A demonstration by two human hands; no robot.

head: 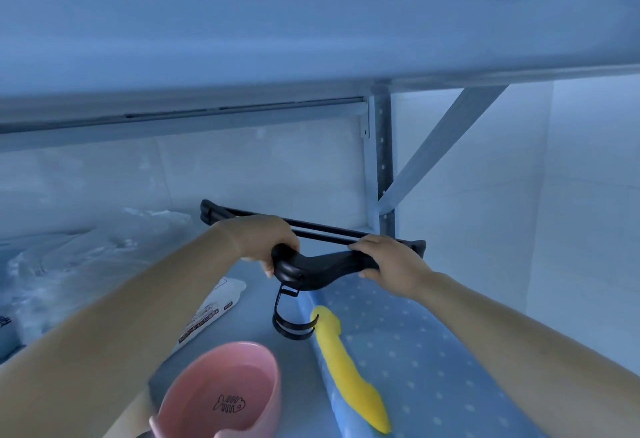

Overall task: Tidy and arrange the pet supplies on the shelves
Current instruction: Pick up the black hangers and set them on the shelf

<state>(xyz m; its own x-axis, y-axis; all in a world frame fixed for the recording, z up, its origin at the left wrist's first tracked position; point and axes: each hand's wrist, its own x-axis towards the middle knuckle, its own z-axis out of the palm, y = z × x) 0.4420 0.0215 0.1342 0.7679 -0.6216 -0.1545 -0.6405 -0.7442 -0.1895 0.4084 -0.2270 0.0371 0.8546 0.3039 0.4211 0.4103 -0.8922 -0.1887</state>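
A bundle of black plastic hangers (325, 263) is held level above the shelf (256, 302), their hooks hanging down in front. My left hand (263, 242) grips the curved middle of the bundle. My right hand (391, 264) holds the right arm of the hangers, thumb underneath. Below them lies a blue polka-dot mat (415, 351) with a yellow soft toy (346, 368) on its folded edge. A pink bowl with a fishbone mark (221, 399) stands at the front of the shelf.
A white pouch with printed text (211, 313) lies on the shelf under my left forearm. Clear plastic wrapping (86, 250) fills the left side. A metal upright and diagonal brace (382, 167) stand at the back right, with the upper shelf overhead.
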